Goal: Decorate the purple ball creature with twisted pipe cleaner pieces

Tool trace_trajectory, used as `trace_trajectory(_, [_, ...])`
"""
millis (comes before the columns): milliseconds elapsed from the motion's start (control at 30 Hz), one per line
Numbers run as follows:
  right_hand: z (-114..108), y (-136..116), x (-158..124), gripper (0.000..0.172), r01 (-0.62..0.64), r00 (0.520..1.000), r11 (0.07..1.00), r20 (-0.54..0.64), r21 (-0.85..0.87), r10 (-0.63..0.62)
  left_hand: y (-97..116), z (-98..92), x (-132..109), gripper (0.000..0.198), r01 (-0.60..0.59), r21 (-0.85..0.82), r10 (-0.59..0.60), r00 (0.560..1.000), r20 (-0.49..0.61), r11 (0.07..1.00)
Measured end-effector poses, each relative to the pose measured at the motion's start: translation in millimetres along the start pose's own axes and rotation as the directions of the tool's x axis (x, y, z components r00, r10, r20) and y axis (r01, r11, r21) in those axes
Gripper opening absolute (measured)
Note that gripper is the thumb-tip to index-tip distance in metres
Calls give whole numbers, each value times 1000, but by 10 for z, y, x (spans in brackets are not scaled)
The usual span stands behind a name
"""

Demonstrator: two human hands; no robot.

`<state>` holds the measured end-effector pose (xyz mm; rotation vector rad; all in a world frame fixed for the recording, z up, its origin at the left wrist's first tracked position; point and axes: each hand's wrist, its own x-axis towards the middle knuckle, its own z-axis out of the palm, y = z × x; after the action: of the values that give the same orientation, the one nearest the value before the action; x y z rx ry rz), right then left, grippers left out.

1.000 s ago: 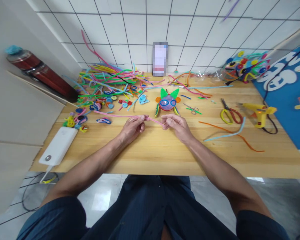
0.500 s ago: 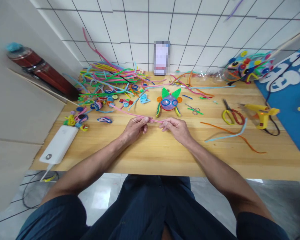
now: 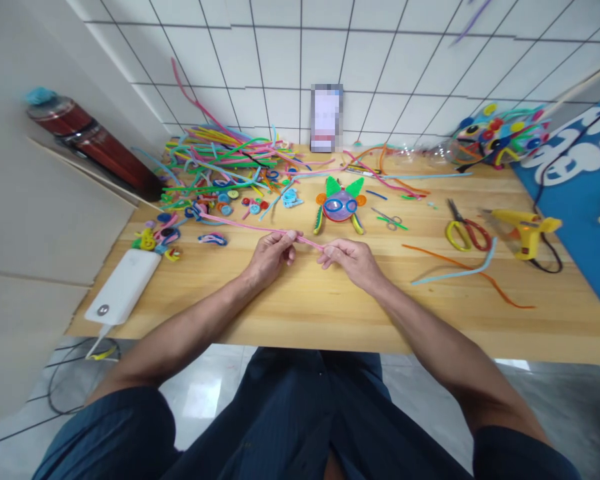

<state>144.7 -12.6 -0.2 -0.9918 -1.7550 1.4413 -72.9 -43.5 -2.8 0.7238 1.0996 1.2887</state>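
A pink pipe cleaner (image 3: 245, 226) stretches between my hands and trails off to the left over the table. My left hand (image 3: 275, 253) pinches it partway along, thumb on top. At its right end my right hand (image 3: 347, 260) grips it between thumb and fingers; the very tip is hidden there. Just beyond my hands sits a small craft figure (image 3: 339, 208) with a purple round body, green pointed ears, blue ring glasses and orange coils at its sides.
A heap of pipe cleaners (image 3: 220, 157) and buttons lies back left, near a white power bank (image 3: 123, 287). Scissors (image 3: 465, 230), a yellow glue gun (image 3: 525, 230) and an orange pipe cleaner (image 3: 495, 287) lie right. A phone (image 3: 326, 120) leans on the tiled wall.
The pink pipe cleaner's free left end has swung further left and down. Its stretch between my hands now slopes down to the right. Both hands keep their grip in nearly the same place.
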Motion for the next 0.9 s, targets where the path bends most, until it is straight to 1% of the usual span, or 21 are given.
trace_trajectory(67, [-41,6,18,42,-2,1000,1000,-22,-17,1,24,-21,16,45,4,-20,-4,1000,1,1000])
trace_trajectory(233, [-153,-2,66,42,24,997,998,-65,-55,-27,135,-106,61,40,-92,-100,83,992,-91,991])
trace_trajectory(367, [-216,-25,89,45,-20,998,999,-55,-39,18,204,-165,80,35,-111,-97,101,989,-106,989])
trace_trajectory(567, [-258,2,120,48,-77,996,997,-34,11,77,226,-243,126,39,-156,-111,143,983,-113,982])
trace_trajectory(700, [-249,30,127,48,-106,993,993,-44,51,108,218,-284,158,40,-201,-125,186,975,-121,972])
trace_trajectory(767, [-234,35,125,49,-114,992,992,-51,49,116,214,-288,169,40,-223,-111,206,967,-151,968])
trace_trajectory(900, [-210,16,111,50,-116,992,993,-48,-4,116,209,-276,191,37,-254,-30,240,940,-244,967])
